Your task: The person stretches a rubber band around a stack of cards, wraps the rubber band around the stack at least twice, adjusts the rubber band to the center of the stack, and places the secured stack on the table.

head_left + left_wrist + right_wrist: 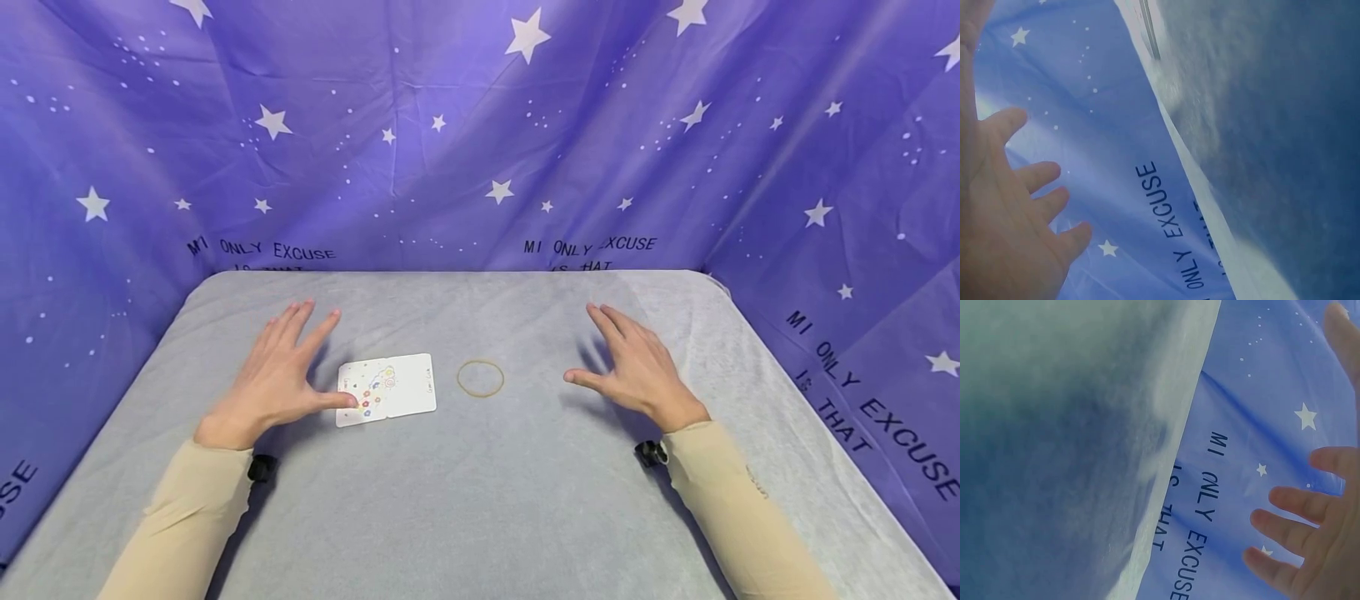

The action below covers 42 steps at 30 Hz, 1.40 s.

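Observation:
In the head view a white card (pixel 409 385) lies flat on the table, printed with small coloured flowers on its left half; it may be two cards side by side. A thin yellowish ring, like a rubber band (pixel 481 396), lies to its right. My left hand (pixel 279 379) hovers with fingers spread, its thumb overlapping the card's lower left part; whether it touches cannot be told. My right hand (pixel 637 367) is held over the table right of the band, fingers apart and holding nothing. Both wrist views show spread fingers, the left hand (pixel 1016 200) and right hand (pixel 1316 531).
Grey cloth covers the table (pixel 480 517). A purple curtain (pixel 450 75) with white stars and black lettering hangs behind it and along both sides. Each beige sleeve has a small black device at the cuff, on the left (pixel 262 468) and right (pixel 651 453).

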Tool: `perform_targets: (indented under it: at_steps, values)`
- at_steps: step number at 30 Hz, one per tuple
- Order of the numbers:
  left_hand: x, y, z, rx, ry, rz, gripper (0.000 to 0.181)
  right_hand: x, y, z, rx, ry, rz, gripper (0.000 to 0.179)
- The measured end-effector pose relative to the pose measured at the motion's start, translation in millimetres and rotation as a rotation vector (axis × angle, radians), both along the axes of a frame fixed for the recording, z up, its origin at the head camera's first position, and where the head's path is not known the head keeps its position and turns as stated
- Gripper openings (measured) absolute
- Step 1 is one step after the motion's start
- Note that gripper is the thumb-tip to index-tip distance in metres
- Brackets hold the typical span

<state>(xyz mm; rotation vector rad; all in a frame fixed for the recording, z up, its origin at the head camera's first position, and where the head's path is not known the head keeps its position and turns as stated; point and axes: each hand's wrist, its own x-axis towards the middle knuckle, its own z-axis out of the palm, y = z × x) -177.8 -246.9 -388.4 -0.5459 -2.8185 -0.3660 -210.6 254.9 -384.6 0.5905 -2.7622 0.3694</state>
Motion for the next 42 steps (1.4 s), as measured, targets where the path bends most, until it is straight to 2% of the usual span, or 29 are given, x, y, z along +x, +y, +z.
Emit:
perform_targets:
  at_steps: [7, 18, 27, 34, 42]
  values:
    - [2.0, 6.3, -0.7, 0.009, -0.038, -0.005, 0.123, 1.9, -3.3, -0.9, -0.001, -0.012, 0.008, 0.102]
    - [-1.2, 17.9, -6.9, 0.001, -0.059, -0.068, 0.12, 6.0, -3.2, -3.2, -0.014, -0.04, 0.006, 0.101]
    - [5.0, 20.1, -5.9, 0.01, -0.15, -0.081, 0.118, 4.9, -13.3, -4.3, -0.035, -0.034, 0.04, 0.098]
    - [2.2, 24.5, -7.7, 0.046, -0.231, -0.078, 0.113, 6.5, -15.5, -3.1, -0.041, -0.032, 0.054, 0.097]
    - [4.4, 27.2, -8.9, 0.039, -0.28, -0.086, 0.106, 8.1, -20.1, -2.5, -0.035, -0.044, 0.073, 0.096]
